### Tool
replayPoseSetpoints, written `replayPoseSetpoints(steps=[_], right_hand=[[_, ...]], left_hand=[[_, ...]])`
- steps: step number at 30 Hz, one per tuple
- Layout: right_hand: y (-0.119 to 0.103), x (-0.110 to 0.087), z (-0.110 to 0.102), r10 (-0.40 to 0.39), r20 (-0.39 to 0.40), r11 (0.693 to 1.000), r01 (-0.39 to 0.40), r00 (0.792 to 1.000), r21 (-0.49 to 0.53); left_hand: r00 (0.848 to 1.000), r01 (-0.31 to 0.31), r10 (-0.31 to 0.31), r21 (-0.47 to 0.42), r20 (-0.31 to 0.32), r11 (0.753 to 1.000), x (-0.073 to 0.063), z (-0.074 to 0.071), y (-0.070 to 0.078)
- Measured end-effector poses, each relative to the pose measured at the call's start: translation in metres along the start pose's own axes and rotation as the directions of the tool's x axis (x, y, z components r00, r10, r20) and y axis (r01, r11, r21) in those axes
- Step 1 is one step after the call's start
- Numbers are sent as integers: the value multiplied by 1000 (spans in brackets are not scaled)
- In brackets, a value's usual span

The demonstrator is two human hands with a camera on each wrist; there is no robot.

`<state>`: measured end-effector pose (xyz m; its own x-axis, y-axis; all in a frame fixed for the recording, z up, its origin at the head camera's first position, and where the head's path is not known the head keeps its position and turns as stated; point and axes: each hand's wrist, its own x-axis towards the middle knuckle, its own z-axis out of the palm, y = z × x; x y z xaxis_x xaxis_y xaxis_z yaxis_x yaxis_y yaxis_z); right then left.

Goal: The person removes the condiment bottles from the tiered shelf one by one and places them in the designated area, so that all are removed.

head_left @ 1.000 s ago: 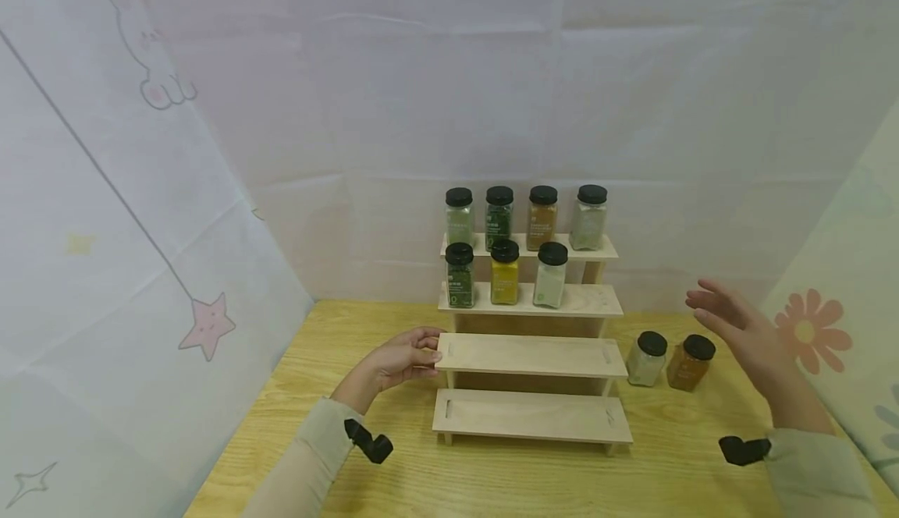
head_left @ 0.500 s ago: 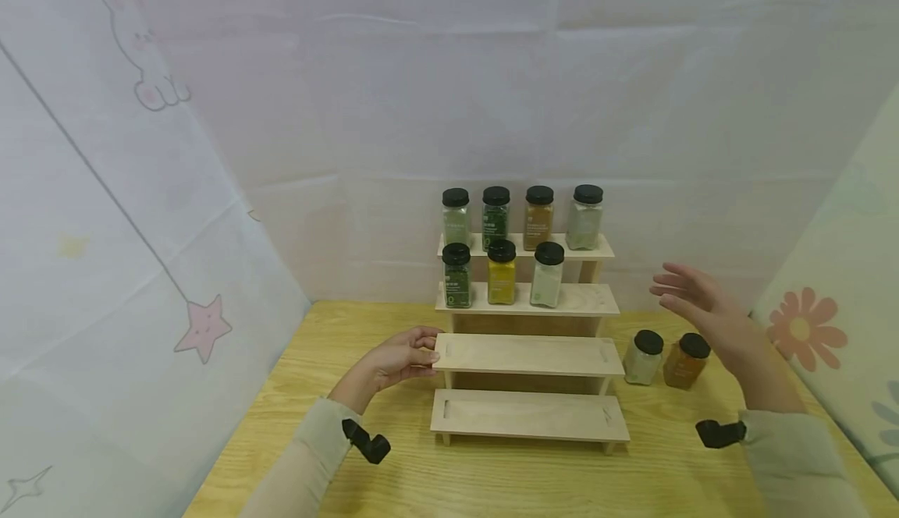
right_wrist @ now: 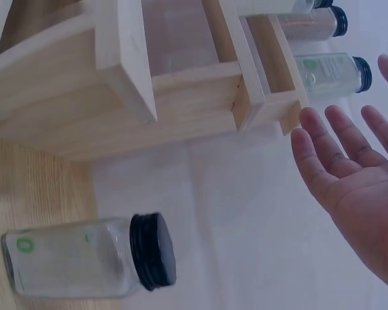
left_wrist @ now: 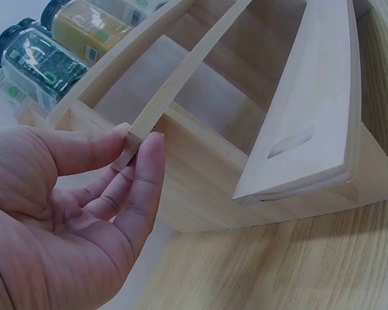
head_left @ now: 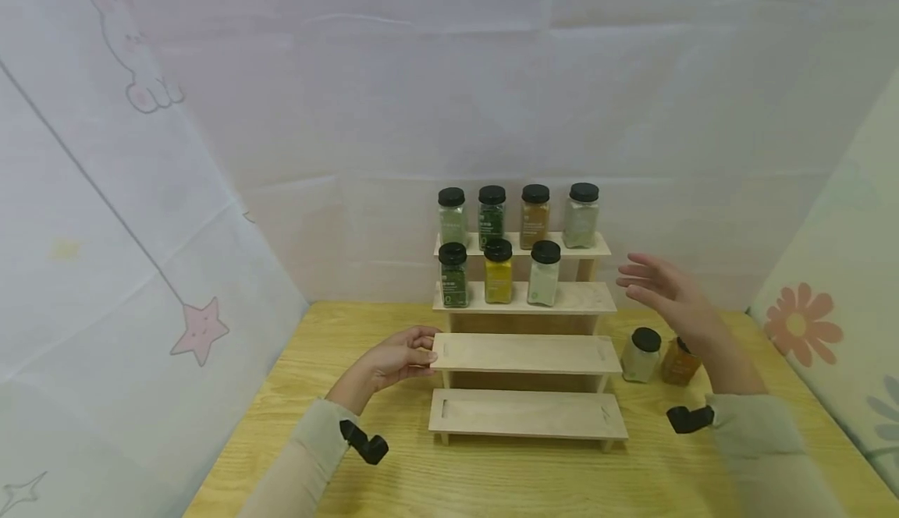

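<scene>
A stepped wooden rack with several tiers stands on the table. My left hand pinches the left end of its second tier from the bottom between thumb and fingers; the left wrist view shows the thumb on the board's edge. My right hand is in the air right of the upper tiers, fingers spread and holding nothing. Below it on the table stand a jar of pale powder and a jar of orange-brown spice, the latter partly hidden by the right forearm.
Black-lidded spice jars fill the top tier, among them an orange-brown one and a pale one. The tier below bears a dark green jar, a yellow jar and a pale jar. A cloth backdrop encloses the table.
My right hand has moved left and slightly up, from beyond the two table jars toward the rack's right side. The left hand keeps its hold on the rack.
</scene>
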<state>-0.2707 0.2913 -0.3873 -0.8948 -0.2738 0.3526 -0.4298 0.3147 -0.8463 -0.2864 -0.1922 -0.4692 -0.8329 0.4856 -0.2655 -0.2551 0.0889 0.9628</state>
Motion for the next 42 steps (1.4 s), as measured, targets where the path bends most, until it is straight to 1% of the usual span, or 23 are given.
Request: replayPoseSetpoints(steps=[5, 7, 13, 18, 23, 27, 30, 37, 42], right_hand=[[-4, 10, 8, -8, 34, 1000, 8, 999, -8], [-5, 13, 12, -10, 44, 1000, 9, 999, 17], [-6, 21, 21, 16, 52, 996, -20, 999, 82], [-8, 27, 26, 36, 56, 995, -41, 998, 87], [-10, 33, 32, 77, 53, 993, -82, 996, 88], [-11, 37, 36, 72, 60, 992, -78, 996, 100], [-10, 40, 40, 59, 64, 989, -67, 996, 129], [-7, 46, 47, 8, 80, 984, -22, 997, 177], [-6, 50, 52, -3, 98, 978, -18, 995, 209]], left_hand=[[1000, 5, -5, 6, -14, 1000, -1, 0, -1], [1000, 1, -1, 8, -24, 1000, -1, 1, -1], [999, -4, 4, 5, -36, 1000, -2, 2, 0], [1000, -3, 3, 5, -31, 1000, -2, 2, 1], [999, 0, 0, 5, -32, 1000, -2, 2, 1], [1000, 2, -2, 6, -31, 1000, -2, 1, 1], [1000, 1, -1, 6, -31, 1000, -2, 1, 1], [999, 0, 0, -5, -33, 1000, -1, 3, 2], [1000, 0, 0, -4, -30, 1000, 0, 3, 2]])
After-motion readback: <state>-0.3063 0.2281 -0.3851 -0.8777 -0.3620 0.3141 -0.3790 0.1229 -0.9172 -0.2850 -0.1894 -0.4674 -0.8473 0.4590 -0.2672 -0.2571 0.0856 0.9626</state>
